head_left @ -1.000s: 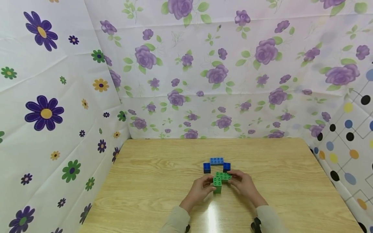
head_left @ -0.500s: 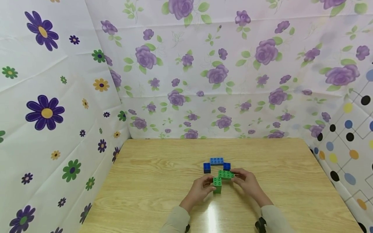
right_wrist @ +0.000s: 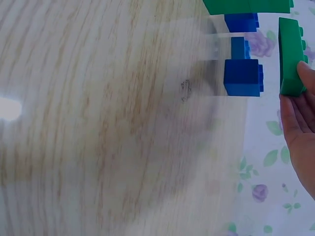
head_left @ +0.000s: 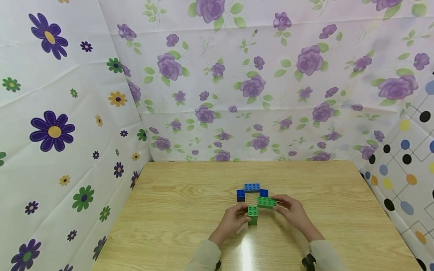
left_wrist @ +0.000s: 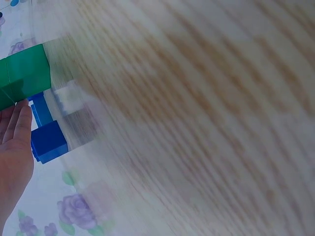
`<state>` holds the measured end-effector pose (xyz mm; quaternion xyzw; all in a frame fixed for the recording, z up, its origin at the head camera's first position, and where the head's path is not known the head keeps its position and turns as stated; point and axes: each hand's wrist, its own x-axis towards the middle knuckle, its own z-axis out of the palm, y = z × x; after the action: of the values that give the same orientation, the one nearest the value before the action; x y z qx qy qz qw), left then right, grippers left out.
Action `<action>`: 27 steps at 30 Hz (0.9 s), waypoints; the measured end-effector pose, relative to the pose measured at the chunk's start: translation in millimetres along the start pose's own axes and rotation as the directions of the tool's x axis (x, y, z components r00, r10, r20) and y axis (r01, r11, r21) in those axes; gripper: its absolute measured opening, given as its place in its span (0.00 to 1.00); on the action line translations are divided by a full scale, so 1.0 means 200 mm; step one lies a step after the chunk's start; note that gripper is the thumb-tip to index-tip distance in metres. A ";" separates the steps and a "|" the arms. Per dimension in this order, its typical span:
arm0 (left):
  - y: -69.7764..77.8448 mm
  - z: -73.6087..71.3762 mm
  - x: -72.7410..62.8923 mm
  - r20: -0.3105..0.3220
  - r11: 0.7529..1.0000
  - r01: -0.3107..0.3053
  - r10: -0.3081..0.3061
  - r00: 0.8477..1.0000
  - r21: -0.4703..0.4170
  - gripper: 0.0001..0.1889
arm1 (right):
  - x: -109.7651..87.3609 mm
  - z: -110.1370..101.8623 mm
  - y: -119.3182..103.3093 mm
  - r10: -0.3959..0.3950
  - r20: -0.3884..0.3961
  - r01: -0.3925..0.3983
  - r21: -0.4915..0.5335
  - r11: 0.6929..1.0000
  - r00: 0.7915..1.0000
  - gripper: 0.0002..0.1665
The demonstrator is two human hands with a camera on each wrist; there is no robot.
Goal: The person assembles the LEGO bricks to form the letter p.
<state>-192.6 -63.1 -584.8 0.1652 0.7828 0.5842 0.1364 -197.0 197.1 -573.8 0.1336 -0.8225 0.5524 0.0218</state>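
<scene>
The left hand (head_left: 233, 221) has its fingers (head_left: 242, 216) curled against a square green block (head_left: 252, 215) of glossy studded plastic, standing upright on the pale wood-grain surface (head_left: 176, 218) near its middle. At about one o'clock from that block, the right hand (head_left: 293, 212) pinches a long green block (head_left: 266, 202) in its fingers (head_left: 280, 199), held level and just clear of the square one. Beyond both, at twelve o'clock, sits a blue block arch (head_left: 252, 191), two studded cubes bridged by a flat brick. Flower-printed cloth (head_left: 237, 82) walls the surface.
</scene>
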 end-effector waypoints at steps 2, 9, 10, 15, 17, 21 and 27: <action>0.00 0.00 0.00 0.000 1.000 0.002 -0.002 1.000 0.000 0.18 | 0.00 -0.01 0.00 -0.009 0.002 0.009 0.007 1.000 1.000 0.22; 0.00 0.00 0.00 0.002 1.000 -0.002 0.002 1.000 0.002 0.18 | -0.02 -0.02 -0.02 -0.041 0.004 0.041 0.043 0.998 0.999 0.22; 0.00 0.00 0.00 0.002 1.000 -0.001 0.001 1.000 0.002 0.18 | -0.02 -0.03 -0.03 -0.047 0.005 0.047 0.044 0.998 0.999 0.22; 0.00 0.00 0.00 0.001 1.000 -0.004 0.004 1.000 -0.001 0.18 | -0.04 -0.03 -0.08 -0.067 0.021 0.066 0.060 0.996 0.998 0.23; 0.00 0.00 0.01 0.002 1.000 -0.005 0.005 1.000 0.002 0.18 | -0.04 -0.03 -0.10 -0.078 0.025 0.076 0.069 0.995 0.997 0.23; -0.01 0.00 0.01 0.001 1.000 -0.011 0.011 1.000 0.006 0.18 | -0.04 -0.01 -0.12 -0.110 0.037 0.107 0.074 0.992 0.993 0.22; -0.01 0.00 0.01 -0.002 1.000 -0.018 0.018 1.000 0.008 0.18 | -0.04 0.03 -0.14 -0.095 0.072 0.089 0.079 0.993 0.993 0.23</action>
<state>-194.7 -62.9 -587.4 0.1722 0.7839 0.5823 0.1296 -182.1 184.2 -553.0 0.1930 -0.7941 0.5762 0.0111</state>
